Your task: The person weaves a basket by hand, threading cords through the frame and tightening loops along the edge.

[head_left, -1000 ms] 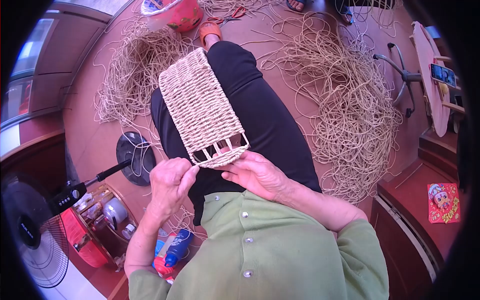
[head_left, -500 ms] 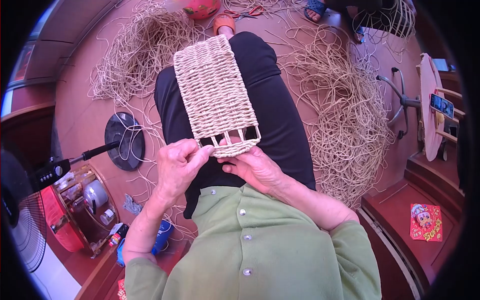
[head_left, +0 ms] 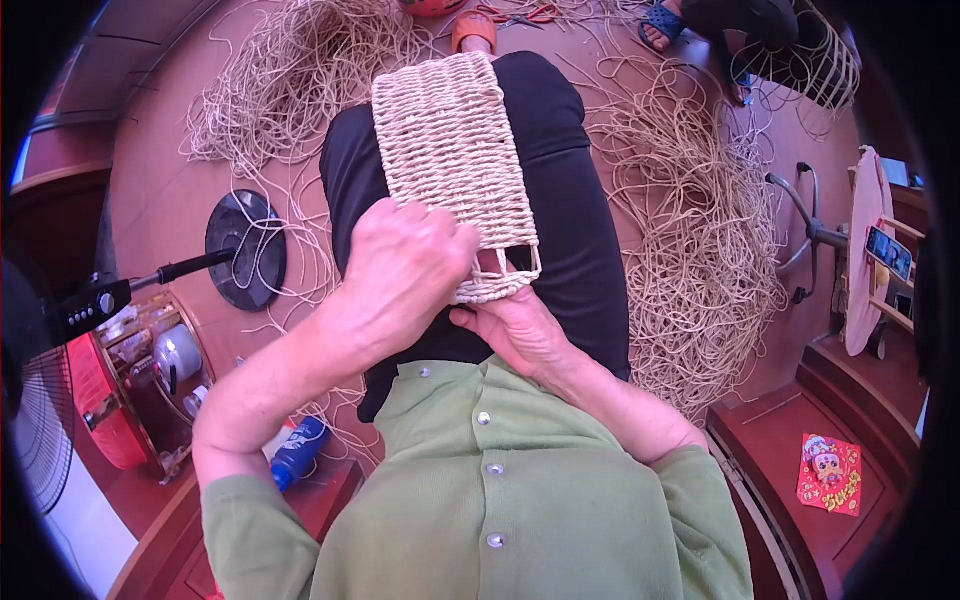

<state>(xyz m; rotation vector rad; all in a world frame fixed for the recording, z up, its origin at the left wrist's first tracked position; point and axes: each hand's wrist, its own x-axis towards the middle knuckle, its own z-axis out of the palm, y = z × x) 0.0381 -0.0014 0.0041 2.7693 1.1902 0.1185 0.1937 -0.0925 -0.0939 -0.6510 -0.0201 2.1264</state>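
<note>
A long woven cord piece (head_left: 450,140) lies over the dark trousers on my lap, its near end showing open gaps between upright cords and a braided edge (head_left: 497,289). My left hand (head_left: 410,265) is closed, knuckles up, over the left part of the near end; whatever its fingers pinch is hidden beneath it. From below, my right hand (head_left: 517,325) grips the braided edge, with its fingertips partly under the weave.
Heaps of loose cord (head_left: 690,240) lie on the floor at right and at upper left (head_left: 290,80). A round black base (head_left: 245,250) and fan (head_left: 45,400) stand left. Another person's sandalled foot (head_left: 660,25) shows at top right. Red-handled scissors (head_left: 517,17) lie near the top.
My left hand has moved from the near left corner up and inward over the gaps. My right hand stays at the braided edge. The view has shifted, showing the woven piece farther right and higher.
</note>
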